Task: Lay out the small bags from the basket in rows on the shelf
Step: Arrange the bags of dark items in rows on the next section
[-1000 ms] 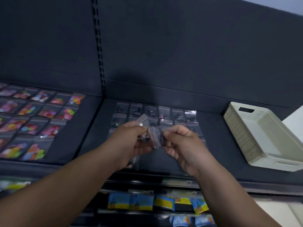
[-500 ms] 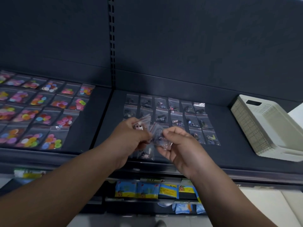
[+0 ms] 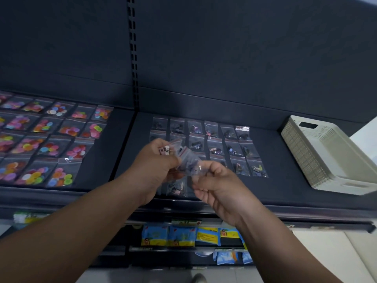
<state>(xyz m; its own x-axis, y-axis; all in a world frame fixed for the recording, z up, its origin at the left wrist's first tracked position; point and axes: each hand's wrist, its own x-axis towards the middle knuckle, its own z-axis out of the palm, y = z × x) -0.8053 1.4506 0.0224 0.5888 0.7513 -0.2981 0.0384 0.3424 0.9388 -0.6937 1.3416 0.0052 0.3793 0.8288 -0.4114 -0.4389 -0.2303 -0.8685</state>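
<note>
1. A person stands at a dark shelf (image 3: 285, 180), both hands held above its front part.
2. The left hand (image 3: 157, 166) has its fingers curled around a bunch of small bags (image 3: 170, 148), which stick out above the thumb.
3. The right hand (image 3: 220, 186) pinches one clear bag (image 3: 190, 163) between thumb and fingertips; this bag touches the bunch.
4. The laid-out bags (image 3: 216, 148) lie flat in rows on the shelf, partly hidden behind the hands.
5. The white basket (image 3: 326, 156) stands at the right end of the same shelf, well apart from both hands.
6. Bags of coloured discs (image 3: 47, 144) lie in rows on the neighbouring section to the left.
</note>
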